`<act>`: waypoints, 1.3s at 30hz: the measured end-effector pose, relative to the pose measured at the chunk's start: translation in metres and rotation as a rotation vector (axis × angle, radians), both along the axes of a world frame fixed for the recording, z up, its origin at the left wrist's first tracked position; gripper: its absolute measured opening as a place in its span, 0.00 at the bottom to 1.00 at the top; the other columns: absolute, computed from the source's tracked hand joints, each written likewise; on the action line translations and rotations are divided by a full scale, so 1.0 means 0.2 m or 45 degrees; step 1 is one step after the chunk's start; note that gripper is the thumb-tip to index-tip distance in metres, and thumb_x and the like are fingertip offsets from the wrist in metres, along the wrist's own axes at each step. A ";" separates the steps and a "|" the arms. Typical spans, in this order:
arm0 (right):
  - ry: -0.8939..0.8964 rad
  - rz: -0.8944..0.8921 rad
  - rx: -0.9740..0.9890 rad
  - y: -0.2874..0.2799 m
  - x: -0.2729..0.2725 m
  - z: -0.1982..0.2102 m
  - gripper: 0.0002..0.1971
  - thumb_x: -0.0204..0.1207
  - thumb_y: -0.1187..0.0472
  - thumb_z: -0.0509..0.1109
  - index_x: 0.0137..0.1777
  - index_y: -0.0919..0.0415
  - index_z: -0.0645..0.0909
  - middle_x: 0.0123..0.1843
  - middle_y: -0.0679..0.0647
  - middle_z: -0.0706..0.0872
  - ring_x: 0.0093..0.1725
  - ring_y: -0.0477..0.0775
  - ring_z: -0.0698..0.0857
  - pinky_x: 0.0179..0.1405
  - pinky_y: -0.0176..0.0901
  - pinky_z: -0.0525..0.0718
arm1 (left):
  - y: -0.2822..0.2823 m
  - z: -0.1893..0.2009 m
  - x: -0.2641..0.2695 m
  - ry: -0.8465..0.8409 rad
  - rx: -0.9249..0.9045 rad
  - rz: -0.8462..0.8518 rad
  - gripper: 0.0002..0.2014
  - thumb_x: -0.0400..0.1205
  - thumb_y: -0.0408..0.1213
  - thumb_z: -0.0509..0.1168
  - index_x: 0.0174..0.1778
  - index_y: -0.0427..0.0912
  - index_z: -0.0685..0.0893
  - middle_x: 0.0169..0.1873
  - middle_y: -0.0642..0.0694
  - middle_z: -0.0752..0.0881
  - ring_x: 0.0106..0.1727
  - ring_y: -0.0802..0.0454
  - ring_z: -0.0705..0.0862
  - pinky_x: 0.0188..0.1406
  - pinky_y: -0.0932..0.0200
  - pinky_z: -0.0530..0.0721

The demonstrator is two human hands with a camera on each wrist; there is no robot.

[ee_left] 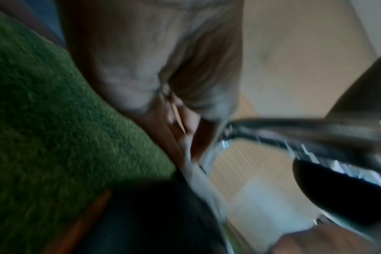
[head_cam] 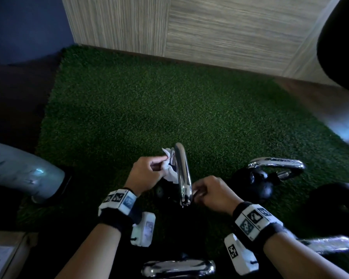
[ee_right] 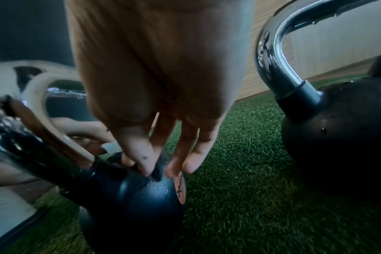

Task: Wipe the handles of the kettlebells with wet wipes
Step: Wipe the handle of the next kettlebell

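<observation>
A black kettlebell (ee_right: 130, 206) with a chrome handle (head_cam: 182, 174) stands on the green turf mat (head_cam: 169, 97) in front of me. My left hand (head_cam: 147, 172) holds a crumpled white wet wipe (head_cam: 169, 168) against the left side of that handle, near its top. In the left wrist view the handle (ee_left: 315, 135) is a blurred chrome bar. My right hand (head_cam: 210, 190) is at the near foot of the handle. Its thumb and fingertips (ee_right: 141, 159) pinch the black collar on top of the ball.
A second kettlebell (head_cam: 258, 184) stands close on the right, chrome handle (ee_right: 278, 51) upright. More chrome handles lie at the bottom edge (head_cam: 177, 267) and lower right (head_cam: 330, 246). A person's leg and shoe (head_cam: 28, 170) rest at the mat's left edge. A wood-panel wall (head_cam: 210, 27) stands behind.
</observation>
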State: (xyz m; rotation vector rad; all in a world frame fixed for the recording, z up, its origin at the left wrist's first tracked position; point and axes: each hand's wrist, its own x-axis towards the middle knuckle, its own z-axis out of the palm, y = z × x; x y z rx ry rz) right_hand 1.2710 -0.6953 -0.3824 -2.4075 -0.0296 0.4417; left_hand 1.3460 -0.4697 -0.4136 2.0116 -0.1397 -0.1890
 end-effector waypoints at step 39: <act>-0.214 0.073 0.217 -0.03 0.04 -0.23 0.29 0.68 0.44 0.83 0.71 0.41 0.85 0.70 0.46 0.89 0.72 0.43 0.85 0.74 0.52 0.83 | 0.04 0.25 -0.13 -0.008 -0.490 -0.245 0.18 0.75 0.45 0.79 0.58 0.43 0.94 0.54 0.53 0.94 0.59 0.57 0.92 0.65 0.58 0.87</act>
